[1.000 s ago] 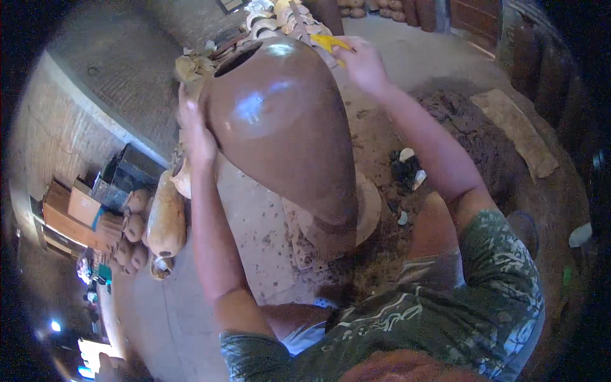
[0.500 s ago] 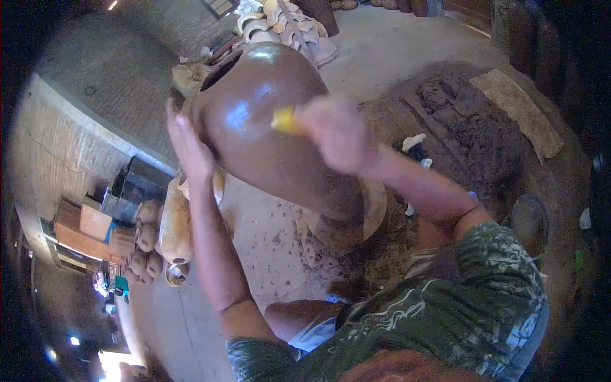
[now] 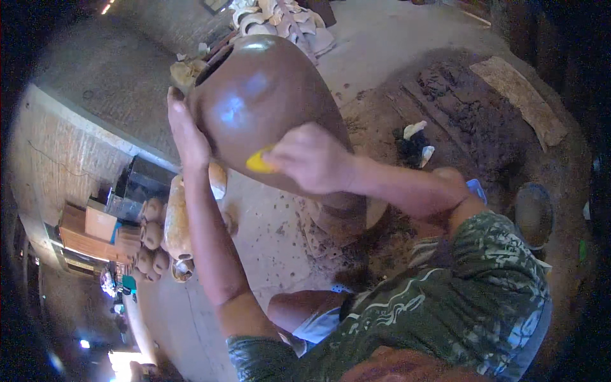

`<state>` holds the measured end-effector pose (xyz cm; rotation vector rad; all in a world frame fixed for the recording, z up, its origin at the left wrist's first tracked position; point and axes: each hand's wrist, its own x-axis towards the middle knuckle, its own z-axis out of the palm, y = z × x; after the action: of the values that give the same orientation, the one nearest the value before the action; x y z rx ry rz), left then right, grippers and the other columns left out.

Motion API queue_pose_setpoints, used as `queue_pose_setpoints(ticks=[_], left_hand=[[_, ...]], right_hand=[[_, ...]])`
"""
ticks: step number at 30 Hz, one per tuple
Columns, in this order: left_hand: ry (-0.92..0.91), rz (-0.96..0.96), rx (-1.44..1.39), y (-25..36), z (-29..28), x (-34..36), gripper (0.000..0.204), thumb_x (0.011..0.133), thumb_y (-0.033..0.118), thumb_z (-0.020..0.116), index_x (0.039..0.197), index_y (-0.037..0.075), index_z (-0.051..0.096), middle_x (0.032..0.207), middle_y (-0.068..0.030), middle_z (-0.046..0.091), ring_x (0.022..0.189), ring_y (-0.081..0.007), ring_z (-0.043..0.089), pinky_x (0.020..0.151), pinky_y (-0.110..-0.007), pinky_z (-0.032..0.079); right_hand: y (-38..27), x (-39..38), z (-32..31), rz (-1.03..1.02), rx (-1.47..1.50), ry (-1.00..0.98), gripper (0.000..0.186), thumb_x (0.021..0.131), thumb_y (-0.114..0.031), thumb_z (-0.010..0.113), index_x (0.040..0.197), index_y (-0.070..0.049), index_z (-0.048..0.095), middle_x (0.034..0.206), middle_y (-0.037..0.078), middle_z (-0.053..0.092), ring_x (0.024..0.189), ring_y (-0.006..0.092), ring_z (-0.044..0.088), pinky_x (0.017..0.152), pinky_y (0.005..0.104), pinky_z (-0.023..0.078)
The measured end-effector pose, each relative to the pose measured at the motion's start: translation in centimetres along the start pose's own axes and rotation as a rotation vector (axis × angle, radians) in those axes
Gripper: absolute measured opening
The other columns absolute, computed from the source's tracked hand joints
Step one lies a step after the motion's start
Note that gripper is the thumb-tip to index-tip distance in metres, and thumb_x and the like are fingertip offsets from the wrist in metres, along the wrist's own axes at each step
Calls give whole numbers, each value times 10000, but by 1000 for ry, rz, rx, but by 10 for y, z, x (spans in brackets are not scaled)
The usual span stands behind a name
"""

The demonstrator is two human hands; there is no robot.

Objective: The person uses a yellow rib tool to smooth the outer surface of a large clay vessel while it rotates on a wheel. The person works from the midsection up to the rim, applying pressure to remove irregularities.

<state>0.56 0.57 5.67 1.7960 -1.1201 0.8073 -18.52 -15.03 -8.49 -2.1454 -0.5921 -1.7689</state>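
Note:
A large brown clay pot [image 3: 273,89] with a wet shine stands in front of me, its dark mouth at the upper left. My left hand [image 3: 189,137] lies against the pot's left side near the rim, fingers stretched out flat. In my right hand [image 3: 312,158] is a yellow scraper [image 3: 259,161], thin and curved, gripped between the fingers. Its edge meets the pot's wall on the lower near side. The pot's foot is partly hidden behind my right forearm.
Dark wet clay [image 3: 471,108] lies on the floor to the right, beside a long flat board [image 3: 522,95]. Smaller round pots [image 3: 151,235] and a pale cylindrical vessel [image 3: 178,219] stand at the left. Curved shards [image 3: 280,19] are piled at the back. A bucket [image 3: 533,215] sits at the right.
My right hand has moved down and left over the pot's wall with the yellow scraper. My left hand stays against the pot's side.

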Motion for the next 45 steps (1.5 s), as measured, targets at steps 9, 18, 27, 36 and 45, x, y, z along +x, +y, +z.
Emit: queue_pose_setpoints(ticks=[9, 18, 27, 36, 45], left_hand=[[-19, -11, -226, 11, 12, 5, 870, 1070, 620, 297, 1544, -109, 323, 1599, -275, 365, 1501, -353, 337, 1239, -448, 222], [-122, -118, -178, 9, 6, 5, 846, 1064, 654, 281, 1633, 36, 184, 1627, -266, 273, 1494, -370, 346, 1234, -475, 274], [-121, -232, -508, 19, 3, 9, 753, 1100, 543, 330, 1566, -48, 331, 1548, -204, 451, 1434, -284, 430, 1199, -409, 319], [-177, -243, -427, 11, 6, 15, 823, 1077, 606, 318, 1635, 20, 162, 1665, -237, 237, 1514, -334, 320, 1241, -446, 259], [-236, -221, -429, -1, -4, 14, 828, 1063, 621, 352, 1587, -15, 271, 1535, -221, 464, 1427, -315, 451, 1212, -432, 314]], right_hand=[[121, 21, -34, 971, 380, 94, 277, 1002, -200, 612, 1216, -54, 712, 1164, 151, 670, 1023, 309, 643, 904, 387, 511], [5, -46, -11, -43, 90, -120, 270, 868, -121, 687, 1129, -111, 755, 1033, 59, 675, 1041, 263, 618, 881, 409, 508], [86, 48, -33, 480, 97, 167, 241, 959, -101, 651, 1177, -87, 752, 1091, 114, 682, 966, 270, 643, 906, 349, 517], [39, -144, -16, -28, 56, -285, 406, 771, -40, 679, 1167, -91, 754, 1076, 29, 683, 1094, 263, 611, 934, 415, 521], [59, -30, -60, 139, 74, -39, 346, 886, -16, 649, 1215, -98, 719, 1071, 102, 681, 1016, 306, 646, 902, 417, 525]])
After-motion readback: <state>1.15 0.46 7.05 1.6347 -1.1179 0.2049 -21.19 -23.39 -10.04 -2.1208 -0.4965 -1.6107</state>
